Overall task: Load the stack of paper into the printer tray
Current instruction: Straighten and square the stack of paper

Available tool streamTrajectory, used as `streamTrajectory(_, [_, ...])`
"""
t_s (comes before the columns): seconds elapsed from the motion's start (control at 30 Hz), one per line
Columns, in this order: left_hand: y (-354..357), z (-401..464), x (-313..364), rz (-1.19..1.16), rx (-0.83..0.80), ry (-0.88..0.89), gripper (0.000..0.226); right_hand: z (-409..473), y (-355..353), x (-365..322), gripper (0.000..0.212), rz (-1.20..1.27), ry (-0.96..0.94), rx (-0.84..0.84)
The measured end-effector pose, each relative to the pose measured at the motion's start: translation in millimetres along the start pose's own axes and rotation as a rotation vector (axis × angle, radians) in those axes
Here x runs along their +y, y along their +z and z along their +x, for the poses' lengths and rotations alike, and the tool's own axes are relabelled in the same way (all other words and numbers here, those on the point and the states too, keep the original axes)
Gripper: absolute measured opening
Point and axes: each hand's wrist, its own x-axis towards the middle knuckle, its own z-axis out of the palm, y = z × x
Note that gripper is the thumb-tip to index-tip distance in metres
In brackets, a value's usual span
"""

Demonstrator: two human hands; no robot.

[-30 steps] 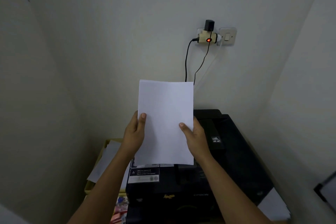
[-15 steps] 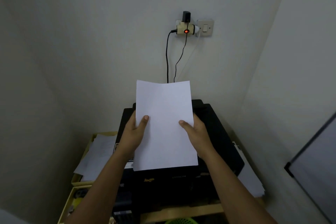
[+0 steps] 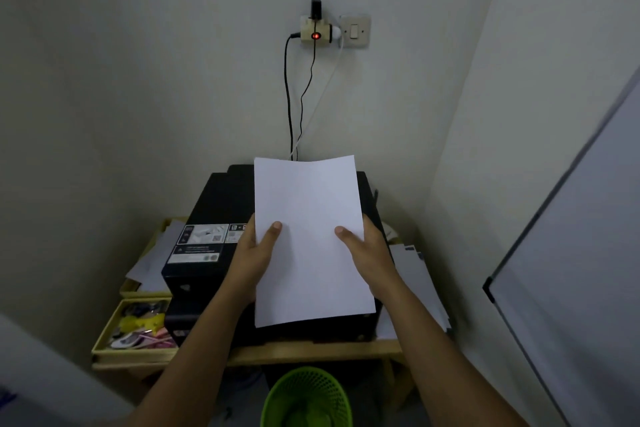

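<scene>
I hold a white stack of paper (image 3: 308, 236) upright above a black printer (image 3: 214, 204). My left hand (image 3: 254, 253) grips its left edge, thumb on the front face. My right hand (image 3: 367, 253) grips the right edge the same way. The paper hides the middle and rear of the printer's top, so its tray is not visible. The printer sits on a wooden table (image 3: 311, 350) against the wall.
Yellow trays (image 3: 131, 347) with small items and loose sheets lie left of the printer. More loose paper (image 3: 415, 274) lies at its right. A green mesh bin (image 3: 306, 399) stands below the table. Cables (image 3: 289, 97) hang from a wall socket (image 3: 317, 31). A whiteboard (image 3: 571, 253) leans at the right.
The view has tilted down and back, showing the table front and green bin. The paper, held in both hands, has come lower over the printer's top.
</scene>
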Motion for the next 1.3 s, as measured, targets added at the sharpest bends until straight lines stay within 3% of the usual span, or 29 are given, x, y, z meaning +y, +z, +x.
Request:
streamTrajectory(0.27, [17.5, -59.9, -11.5, -0.019, 0.039, -0.033, 0.044, -44.8, -18.7, 20.0, 0.032, -0.006, 0.048, -0.035])
streamTrajectory(0.43, [2.4, -82.2, -26.1, 0.07, 0.022, -0.002, 0.046, -64.9, -12.3, 36.6, 0.035, 0.002, 0.077, -0.051])
streamTrajectory(0.57, [-21.6, -99.9, -43.9, 0.06, 0.015, -0.027, 0.037, -77.6, -3.4, 51.3, 0.026, 0.012, 0.137, -0.102])
streamTrajectory(0.73, [-67.2, -111.0, -71.3, 0.039, 0.046, -0.094, 0.042, -82.6, 18.5, 74.5, 0.013, -0.033, 0.161, -0.11])
streamTrajectory(0.93, [-110.1, -123.8, -100.1, 0.001, 0.021, -0.185, 0.043, -98.7, 51.2, 98.6, 0.019, 0.007, 0.221, -0.141])
streamTrajectory(1.03, [-116.1, -132.4, -114.3, -0.012, -0.022, -0.25, 0.036, -106.6, 65.5, 109.7, 0.022, 0.068, 0.258, -0.137])
streamTrajectory(1.3, [-119.8, -135.9, -172.2, -0.026, -0.024, -0.396, 0.049, -124.3, 79.2, 166.3, 0.02, -0.038, 0.247, -0.104])
